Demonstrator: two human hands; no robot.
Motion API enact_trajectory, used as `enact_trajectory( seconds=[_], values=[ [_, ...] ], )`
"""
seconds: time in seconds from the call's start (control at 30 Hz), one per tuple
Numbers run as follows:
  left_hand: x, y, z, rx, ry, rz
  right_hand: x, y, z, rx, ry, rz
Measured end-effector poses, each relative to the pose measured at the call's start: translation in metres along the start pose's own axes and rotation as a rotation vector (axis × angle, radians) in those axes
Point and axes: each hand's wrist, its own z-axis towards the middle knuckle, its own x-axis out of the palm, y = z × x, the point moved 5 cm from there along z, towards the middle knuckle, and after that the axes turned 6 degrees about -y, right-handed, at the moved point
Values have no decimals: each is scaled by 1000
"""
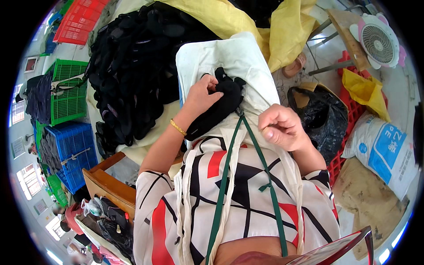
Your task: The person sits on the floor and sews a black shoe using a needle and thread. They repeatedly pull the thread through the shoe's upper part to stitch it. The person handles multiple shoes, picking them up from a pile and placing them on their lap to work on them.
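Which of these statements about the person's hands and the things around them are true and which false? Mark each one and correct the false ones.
1. The left hand rests on a black fabric piece. True.
2. The right hand is spread flat and open. False: its fingers are curled in.
3. A bracelet sits on the left wrist. True.
4. The small fan lies in the blue crate. False: it stands at the far right, away from the crate.

The left hand [204,93] grips a black fabric piece [217,110] on white cloth [247,62]; the right hand [281,127] is clenched near it. A black pile [132,66] lies far left.
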Motion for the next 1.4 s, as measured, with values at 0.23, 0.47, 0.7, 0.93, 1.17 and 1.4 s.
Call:
enact_trajectory(
  seconds=[0.23,0.47,0.7,0.93,1.17,1.4],
  values=[
    [3,-41,-13,-47,198,284,25,-6,10,99,231,39],
    [8,3,-28,-603,271,-577,-1,-64,35,52,3,-568],
    [2,-11,-32,-111,154,98,-8,-118,51,-12,-182,-1006],
    [-2,2,-27,-157,86,-90,-7,-121,58,-146,-124,-1173],
    [10,22,-28,-463,174,-365,-5,-132,59,-162,-188,-917],
    [9,15,-33,-388,144,-312,-14,-139,55,115,-144,-445]
  ],
)
